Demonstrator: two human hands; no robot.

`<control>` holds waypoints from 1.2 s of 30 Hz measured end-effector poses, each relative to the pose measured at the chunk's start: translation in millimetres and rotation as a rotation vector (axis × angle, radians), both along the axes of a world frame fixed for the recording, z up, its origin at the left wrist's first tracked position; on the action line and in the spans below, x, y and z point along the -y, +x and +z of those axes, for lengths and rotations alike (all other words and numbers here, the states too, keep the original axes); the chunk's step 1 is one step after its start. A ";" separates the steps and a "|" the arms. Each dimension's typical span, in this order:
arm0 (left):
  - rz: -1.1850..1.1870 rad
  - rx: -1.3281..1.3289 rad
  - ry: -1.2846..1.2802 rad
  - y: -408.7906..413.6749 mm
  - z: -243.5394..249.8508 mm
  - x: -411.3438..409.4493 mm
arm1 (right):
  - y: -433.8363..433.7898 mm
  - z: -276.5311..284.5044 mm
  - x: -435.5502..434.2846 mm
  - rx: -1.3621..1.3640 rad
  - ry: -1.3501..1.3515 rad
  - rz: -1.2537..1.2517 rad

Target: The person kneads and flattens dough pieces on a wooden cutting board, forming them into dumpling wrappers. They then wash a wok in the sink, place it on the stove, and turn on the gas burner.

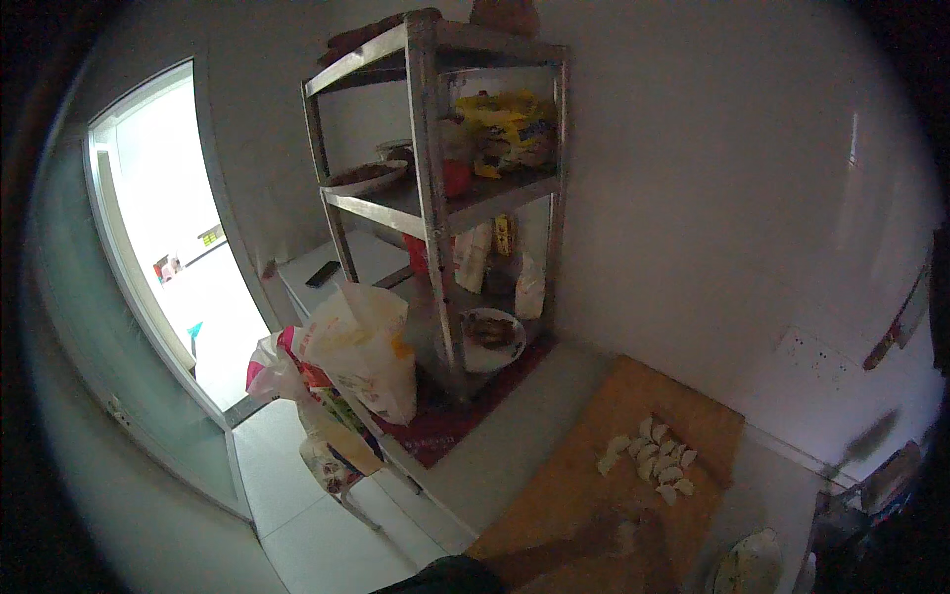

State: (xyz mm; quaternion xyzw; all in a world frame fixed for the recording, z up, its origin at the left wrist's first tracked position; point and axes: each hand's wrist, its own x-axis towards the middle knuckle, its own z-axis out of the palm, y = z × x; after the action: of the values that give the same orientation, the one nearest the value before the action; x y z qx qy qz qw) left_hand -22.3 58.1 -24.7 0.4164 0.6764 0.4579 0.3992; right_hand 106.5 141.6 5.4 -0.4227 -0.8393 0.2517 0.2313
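Observation:
At the bottom of the head view my left hand [596,531] reaches in over the wooden board [571,460], its forearm coming from a dark sleeve. Close on its right is my right hand [659,546], dim and blurred. Between the two shows a small pale piece [627,536]; the dark hides which fingers touch it. Farther up the board lies a cluster of pale crescent-shaped pieces [657,460] that look like dumplings. Beside the cluster, along the board's right side, runs a brown stick-like thing [709,464], perhaps a rolling pin.
A dish with pale contents [749,568] stands at lower right. Left of the board are a metal shelf rack [434,215], a white plastic bag [364,349] and a phone [323,275]. A knife [894,334] hangs by the right wall. A bright doorway [163,223] opens at left.

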 end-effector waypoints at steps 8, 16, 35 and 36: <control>0.067 0.242 0.050 22.6 -40.9 75.5 | -1.3 -8.7 59.7 0.259 0.342 -0.051; 0.115 0.319 -0.021 37.1 -39.5 129.2 | -12.7 -114.1 25.7 -0.356 -0.229 -0.248; 0.021 0.571 -0.134 29.7 -25.8 137.4 | -12.8 -34.0 88.7 0.087 0.144 -0.004; 0.141 0.782 -0.066 40.1 -40.0 151.6 | -13.5 -32.2 96.5 0.145 0.291 0.031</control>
State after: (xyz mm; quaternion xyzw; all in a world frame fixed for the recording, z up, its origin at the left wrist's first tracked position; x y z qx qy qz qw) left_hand 17.8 -93.5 -64.7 0.1503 0.5147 0.5862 0.6073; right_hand 93.0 45.1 -26.8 -0.3888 -0.8879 0.1000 0.2248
